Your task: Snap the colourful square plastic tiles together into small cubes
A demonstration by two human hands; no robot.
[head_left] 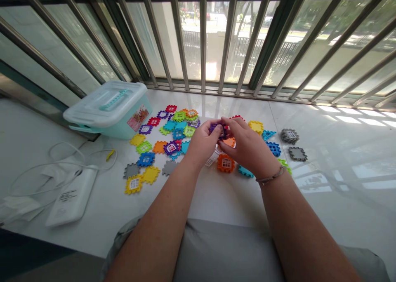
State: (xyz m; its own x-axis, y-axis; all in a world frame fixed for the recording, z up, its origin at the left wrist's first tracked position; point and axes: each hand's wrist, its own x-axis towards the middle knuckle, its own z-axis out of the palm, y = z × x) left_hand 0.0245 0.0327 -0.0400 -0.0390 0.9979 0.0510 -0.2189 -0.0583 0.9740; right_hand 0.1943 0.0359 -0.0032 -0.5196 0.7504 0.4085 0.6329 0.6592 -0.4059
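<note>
Between my two hands is a purple interlocking building tile (221, 130), partly hidden by my fingers. My left hand (202, 139) is closed on it, the thumb lying across its near face. From the other side, my right hand (244, 144) grips the same tile with bent fingers. Just below my hands lie an orange window tile (226, 163) and a loose white window insert (210, 161). Many coloured tiles spread to the left, among them a blue window tile (146, 159) and a yellow one (134, 184).
A lidded turquoise storage box (114, 109) stands at the back left. A white power bank (72, 197) with a cable (46, 187) lies at the left. Grey tiles (297, 153) rest at the right. Metal window bars (202, 38) rise along the back edge.
</note>
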